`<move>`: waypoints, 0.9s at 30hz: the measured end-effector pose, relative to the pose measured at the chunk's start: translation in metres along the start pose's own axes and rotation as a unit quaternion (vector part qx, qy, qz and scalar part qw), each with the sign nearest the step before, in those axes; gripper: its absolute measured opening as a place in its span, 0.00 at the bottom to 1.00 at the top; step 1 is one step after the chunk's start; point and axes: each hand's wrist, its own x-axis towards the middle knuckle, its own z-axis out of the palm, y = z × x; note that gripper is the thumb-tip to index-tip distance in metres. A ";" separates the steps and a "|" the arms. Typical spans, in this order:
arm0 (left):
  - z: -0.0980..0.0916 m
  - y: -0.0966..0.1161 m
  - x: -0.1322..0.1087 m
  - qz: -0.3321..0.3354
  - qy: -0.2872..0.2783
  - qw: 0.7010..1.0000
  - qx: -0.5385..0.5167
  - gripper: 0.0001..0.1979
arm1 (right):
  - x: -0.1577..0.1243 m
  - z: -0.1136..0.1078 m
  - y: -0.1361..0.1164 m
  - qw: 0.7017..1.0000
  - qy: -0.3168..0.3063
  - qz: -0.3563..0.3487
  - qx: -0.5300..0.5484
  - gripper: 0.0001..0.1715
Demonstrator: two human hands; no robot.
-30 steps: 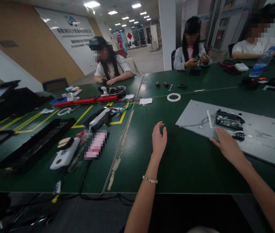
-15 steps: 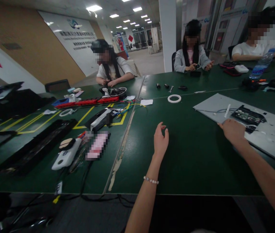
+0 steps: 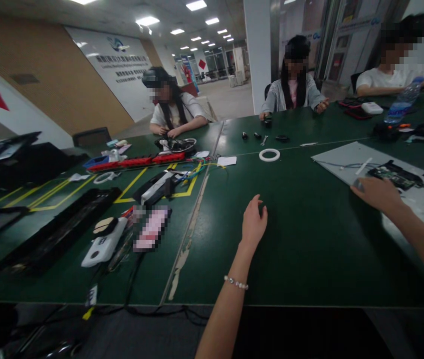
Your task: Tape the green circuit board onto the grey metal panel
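My left hand [image 3: 254, 222] hovers over the bare green table [image 3: 302, 239], fingers loosely curled and apart, holding nothing. My right hand [image 3: 377, 193] lies palm down on the near edge of a grey panel [image 3: 346, 162] at the right. Its fingers are stretched flat. Just beyond the right hand, a black circuit module [image 3: 395, 175] with thin wires sits on the panel.
A white tape ring [image 3: 269, 155] lies mid-table. Left of the seam are a pink blurred item [image 3: 152, 228], a white device [image 3: 103, 242], black long casings [image 3: 58, 229] and red strips [image 3: 137, 160]. Three people sit at the far side. A water bottle [image 3: 401, 102] stands far right.
The grey panel with the circuit module has slid to the right under my right hand. My left hand has sunk slightly toward the table.
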 end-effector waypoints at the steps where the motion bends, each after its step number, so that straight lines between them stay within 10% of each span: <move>1: 0.000 0.001 -0.001 0.005 -0.010 1.000 0.006 0.21 | -0.006 0.003 0.007 0.999 0.020 -0.022 -0.019 0.25; 27: -0.001 -0.001 0.000 0.017 -0.036 0.998 0.055 0.21 | -0.008 0.013 0.039 0.981 0.027 0.184 0.060 0.28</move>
